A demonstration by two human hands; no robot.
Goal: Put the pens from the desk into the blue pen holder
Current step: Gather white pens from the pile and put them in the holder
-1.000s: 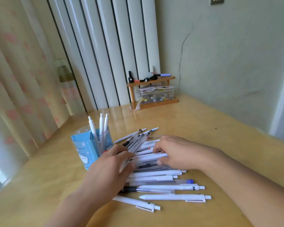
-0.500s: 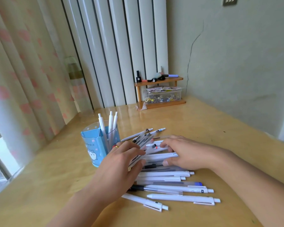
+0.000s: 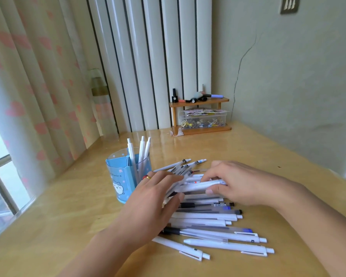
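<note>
**Bundle gathered, not yet lifted**

The pens (image 3: pixel 206 216) lie in a heap on the desk (image 3: pixel 68 226), just right of the holder (image 3: pixel 120 176), most of them lengthwise left to right, with a few fanned out at the far side pointing away to the right. Three white pens (image 3: pixel 141 150) already stand in the holder's round rear compartment, so the job is begun but most of it is left.

Over the last second little has shifted in the heap itself. What has changed is my grip: my right hand's thumb has come under a small bundle (image 3: pixel 200 184) at the top of the pile, and that bundle now sits slightly raised and tilted instead of flat among the rest. My left hand has closed in on its other end. I take that to mean I am gathering several pens to carry at once, and the lift to the holder should come next.

My left hand (image 3: pixel 150 204) is curled around the left end of the bundle, fingers over the top and thumb beneath, its knuckles nearly touching the holder's near wall. My right hand (image 3: pixel 242 182) pinches the right end, fingers arched over and thumb tucked under. The loose pens near me lie under and just beyond both wrists, untouched.

The holder is close to my left hand, so tipping the bundle upright could nudge it.

At the far right corner a small shelf (image 3: pixel 200 114) stands against the wall.
</note>
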